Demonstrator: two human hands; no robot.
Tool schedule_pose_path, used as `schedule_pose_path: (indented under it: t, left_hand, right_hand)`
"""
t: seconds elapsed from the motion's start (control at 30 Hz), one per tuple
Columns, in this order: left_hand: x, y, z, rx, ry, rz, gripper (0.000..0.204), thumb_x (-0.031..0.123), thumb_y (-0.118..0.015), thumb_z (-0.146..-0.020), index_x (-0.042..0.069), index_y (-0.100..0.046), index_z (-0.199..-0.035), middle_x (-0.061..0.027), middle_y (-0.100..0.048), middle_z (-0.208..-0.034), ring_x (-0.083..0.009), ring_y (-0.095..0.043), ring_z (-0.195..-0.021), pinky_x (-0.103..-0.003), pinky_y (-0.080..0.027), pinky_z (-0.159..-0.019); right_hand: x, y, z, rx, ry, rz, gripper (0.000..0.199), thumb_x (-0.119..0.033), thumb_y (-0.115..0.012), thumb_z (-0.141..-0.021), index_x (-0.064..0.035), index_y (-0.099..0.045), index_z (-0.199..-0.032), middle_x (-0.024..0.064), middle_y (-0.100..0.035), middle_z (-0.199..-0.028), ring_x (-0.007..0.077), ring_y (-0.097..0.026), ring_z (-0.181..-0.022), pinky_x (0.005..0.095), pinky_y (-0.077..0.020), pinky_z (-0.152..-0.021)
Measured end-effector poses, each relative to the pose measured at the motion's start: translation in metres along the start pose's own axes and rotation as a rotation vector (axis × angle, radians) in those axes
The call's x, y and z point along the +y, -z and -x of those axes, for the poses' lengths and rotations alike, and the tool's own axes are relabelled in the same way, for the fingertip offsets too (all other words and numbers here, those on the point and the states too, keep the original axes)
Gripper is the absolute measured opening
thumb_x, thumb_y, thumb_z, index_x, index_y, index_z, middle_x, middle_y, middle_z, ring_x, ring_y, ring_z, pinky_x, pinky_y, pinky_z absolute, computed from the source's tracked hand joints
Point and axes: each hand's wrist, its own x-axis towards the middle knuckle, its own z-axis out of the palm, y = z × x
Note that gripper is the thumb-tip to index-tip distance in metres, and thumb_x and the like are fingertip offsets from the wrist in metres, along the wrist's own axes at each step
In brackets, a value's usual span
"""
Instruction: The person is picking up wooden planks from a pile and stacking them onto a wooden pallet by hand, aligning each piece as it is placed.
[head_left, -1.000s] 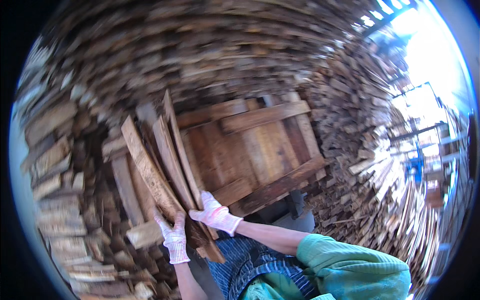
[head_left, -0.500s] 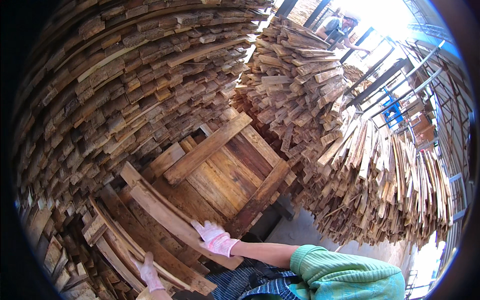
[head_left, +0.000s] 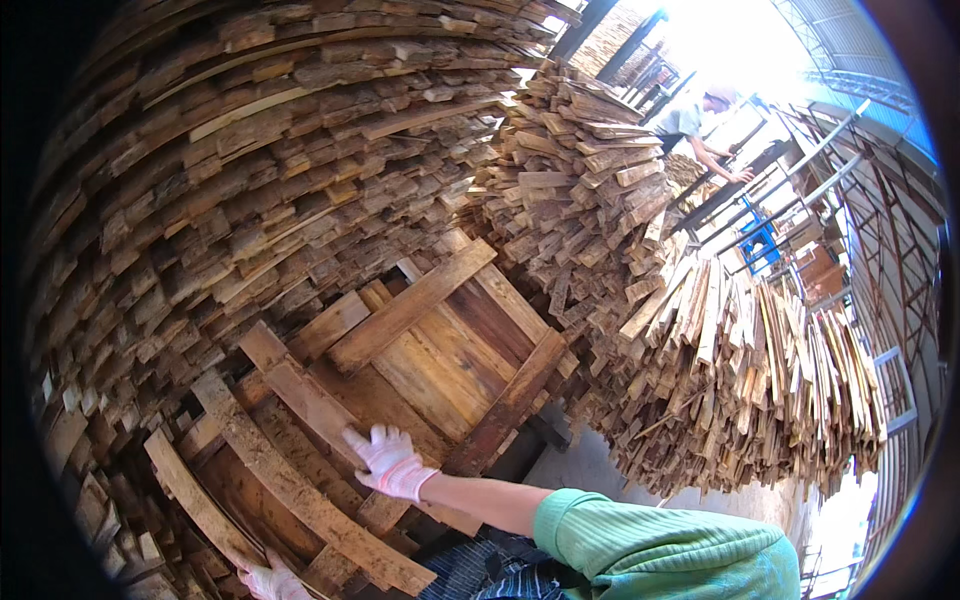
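Both my hands wear pale knitted work gloves with pink at the wrist. My right hand (head_left: 392,464) lies with fingers spread on a wooden plank (head_left: 310,400) beside the slatted wooden panel (head_left: 430,360). At the lower left, my left hand (head_left: 272,579) closes around the near part of a narrow, curved-looking plank (head_left: 185,488); the lower edge of the view cuts this hand off. Between the two hands lies a rough, dust-covered plank (head_left: 290,480). These planks rest across a wooden frame or box whose inside partly shows between them.
A tall stack of cut boards (head_left: 250,200) rises on the left. More stacked boards (head_left: 580,210) stand ahead, and fanned slats (head_left: 760,370) to the right. At the far top right another person (head_left: 690,125) reaches toward dark beams. Concrete floor (head_left: 590,465) shows beyond the panel.
My left hand has moved left and down with the outer plank, which now lies apart from the dusty one. My right hand has shifted left along its plank. The other person's arms have moved.
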Motion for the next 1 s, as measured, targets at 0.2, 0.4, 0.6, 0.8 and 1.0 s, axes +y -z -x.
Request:
schedule_pose_path:
  t: [0.2, 0.4, 0.6, 0.8, 1.0]
  left_hand:
    - [-0.031, -0.023, -0.004, -0.067, 0.016, 0.058, 0.091, 0.037, -0.078, -0.085, 0.017, -0.031, -0.160, -0.0291, -0.058, -0.127, -0.0411, -0.064, -0.102, -0.047, -0.054, -0.087]
    - [-0.037, -0.025, -0.020, -0.152, 0.098, 0.100, 0.100, 0.038, -0.081, -0.080, 0.029, -0.026, -0.162, -0.0348, -0.051, -0.133, -0.0470, -0.061, -0.111, -0.051, -0.052, -0.095]
    - [-0.026, -0.009, -0.017, -0.250, 0.008, 0.263, 0.101, 0.028, -0.083, -0.079, 0.029, -0.026, -0.162, -0.0405, -0.036, -0.148, -0.0535, -0.051, -0.128, -0.049, -0.047, -0.107]
    - [-0.052, -0.011, -0.017, -0.140, -0.033, 0.321, 0.089, 0.031, -0.081, -0.077, 0.026, -0.041, -0.156, -0.0330, -0.050, -0.128, -0.0489, -0.060, -0.111, -0.050, -0.052, -0.095]
    - [-0.059, -0.019, -0.031, -0.134, -0.028, 0.205, 0.089, 0.024, -0.079, -0.080, 0.029, -0.036, -0.158, -0.0369, -0.045, -0.135, -0.0511, -0.058, -0.114, -0.051, -0.052, -0.097]
  right_hand:
    - [0.044, 0.031, 0.028, 0.260, 0.042, -0.280, 0.081, -0.039, -0.076, -0.079, -0.0082, -0.046, -0.147, 0.0286, -0.054, -0.123, 0.0431, -0.056, -0.114, 0.0496, -0.0464, -0.101]
    - [-0.012, 0.042, 0.015, 0.429, 0.110, -0.418, 0.083, -0.026, -0.082, -0.080, -0.0116, -0.042, -0.151, 0.0255, -0.045, -0.132, 0.0410, -0.056, -0.117, 0.0437, -0.0496, -0.103]
    - [-0.133, -0.040, -0.041, 0.033, 0.029, -0.123, 0.097, -0.047, -0.073, -0.086, -0.0160, -0.021, -0.162, 0.0328, -0.038, -0.146, 0.0467, -0.043, -0.136, 0.0566, -0.0396, -0.112]
    - [-0.156, -0.083, -0.045, 0.010, 0.058, 0.052, 0.099, -0.051, -0.067, -0.089, -0.0192, -0.011, -0.164, 0.0291, -0.042, -0.137, 0.0448, -0.054, -0.120, 0.0555, -0.0471, -0.099]
    - [-0.168, -0.066, -0.047, -0.098, -0.016, -0.085, 0.101, -0.044, -0.070, -0.088, -0.0211, -0.008, -0.164, 0.0352, -0.034, -0.148, 0.0492, -0.052, -0.128, 0.0515, -0.0484, -0.105]
